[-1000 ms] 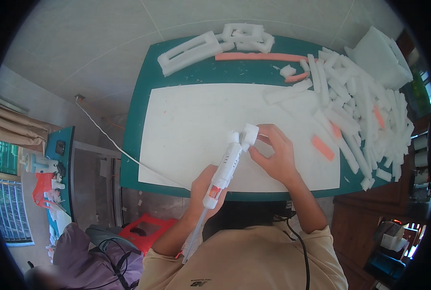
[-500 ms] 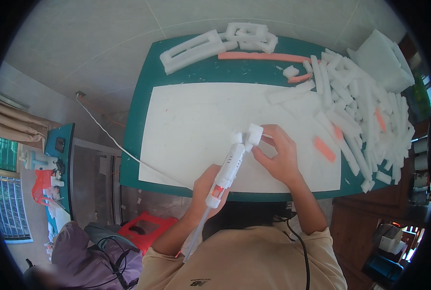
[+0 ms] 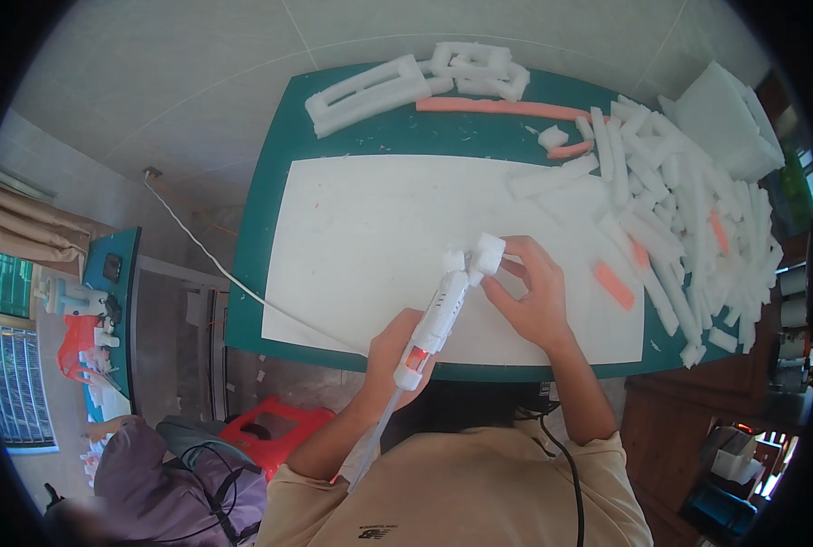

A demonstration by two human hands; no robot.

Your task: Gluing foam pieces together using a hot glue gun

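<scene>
My left hand is closed around a white hot glue gun, whose front end points away from me over the white sheet. A long translucent glue stick runs out of its back end toward my body. A small white foam piece is at the gun's front end, pinched in the fingers of my right hand. Another small white foam bit shows just left of it. Whether the nozzle touches the foam is hidden.
A white sheet covers much of the green table. White foam strips heap at the right, with pink pieces. Joined foam frames lie at the far edge. A white cord crosses the left edge. A person is at lower left.
The glue gun and foam piece stay nearly in place in my hands, and the whole view shifts slightly. At the left, the other person's forearm has come into view.
</scene>
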